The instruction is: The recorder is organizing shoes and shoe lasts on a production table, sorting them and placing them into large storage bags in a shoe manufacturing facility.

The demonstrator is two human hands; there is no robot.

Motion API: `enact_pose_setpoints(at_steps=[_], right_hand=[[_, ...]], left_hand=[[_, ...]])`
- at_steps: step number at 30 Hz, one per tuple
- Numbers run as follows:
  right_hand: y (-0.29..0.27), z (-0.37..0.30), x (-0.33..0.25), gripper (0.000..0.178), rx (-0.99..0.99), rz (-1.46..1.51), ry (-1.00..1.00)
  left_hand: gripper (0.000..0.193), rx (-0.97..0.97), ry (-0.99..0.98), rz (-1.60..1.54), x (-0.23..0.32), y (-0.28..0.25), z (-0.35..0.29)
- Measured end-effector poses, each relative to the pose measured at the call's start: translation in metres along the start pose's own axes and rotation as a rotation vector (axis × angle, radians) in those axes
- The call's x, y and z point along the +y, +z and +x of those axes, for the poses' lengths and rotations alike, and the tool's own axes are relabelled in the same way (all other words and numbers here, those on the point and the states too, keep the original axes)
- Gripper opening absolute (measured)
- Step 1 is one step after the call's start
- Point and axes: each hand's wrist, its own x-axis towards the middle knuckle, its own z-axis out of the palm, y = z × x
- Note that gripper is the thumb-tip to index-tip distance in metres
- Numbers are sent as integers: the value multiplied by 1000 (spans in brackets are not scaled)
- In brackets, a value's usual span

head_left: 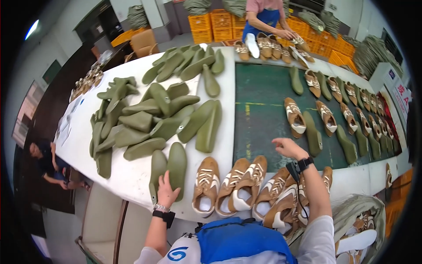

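My left hand reaches to the white table's near edge, its fingers spread over two green shoe lasts, a left one and a right one. It touches them; no closed grip shows. Over the green conveyor belt hovers my right hand, empty, fingers pointing left and apart. Just beyond it lie a brown and white sneaker and a green last. Between my arms, along the near edge, stand several brown sneakers with white laces.
A large pile of green lasts covers much of the left table. Sneakers and lasts line the belt's right side. Across the table a person in a blue apron handles a shoe. A sack of shoes stands at lower right; another person sits far left.
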Motion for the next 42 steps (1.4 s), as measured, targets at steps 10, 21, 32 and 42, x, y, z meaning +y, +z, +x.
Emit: enact_pose_setpoints(at_steps=[10, 21, 32, 42], right_hand=[[44, -50, -149, 32, -109, 110, -313], [60, -24, -170, 48, -188, 1680, -18], [70, 63, 59, 52, 181, 1594, 426], [72, 59, 3, 83, 85, -29, 591]], left_hand=[[40, -269, -441, -1382, -63, 13, 12], [67, -680, 373, -1276, 164, -56, -7], [58, -485, 1052, -341, 162, 39, -26], [41, -492, 942, -368, 161, 47, -37]])
